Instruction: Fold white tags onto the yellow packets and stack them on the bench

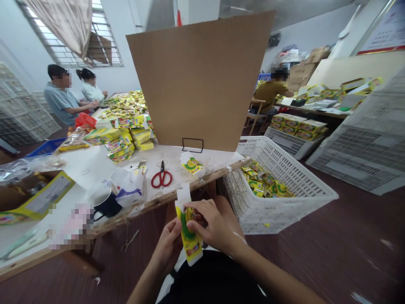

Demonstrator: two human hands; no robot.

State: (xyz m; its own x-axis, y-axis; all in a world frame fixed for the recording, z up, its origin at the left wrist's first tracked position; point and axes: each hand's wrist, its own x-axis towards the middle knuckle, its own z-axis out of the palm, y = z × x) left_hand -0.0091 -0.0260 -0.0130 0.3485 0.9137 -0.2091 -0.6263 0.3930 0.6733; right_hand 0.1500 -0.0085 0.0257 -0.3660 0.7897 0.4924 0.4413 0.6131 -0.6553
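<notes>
Above my lap is a small yellow and green cardboard box [191,245], its white flap standing up at the top. My left hand [171,238] grips the box's left side between thumb and fingers. Across its upper right part lies my right hand [215,223], with thumb and fingers closed on the box; some fingertips are hidden behind it. Just beyond the hands, on the table edge, rests a small stack of similar flat boxes [193,166]. Red-handled scissors [161,177] lie to the left of that stack.
A white crate [278,213] holding many small boxes stands at right. A brown cardboard panel [202,84] stands upright on the table [76,169]. At left are a dark mug [109,207] and bundled boxes [120,145]. Several people sit farther back.
</notes>
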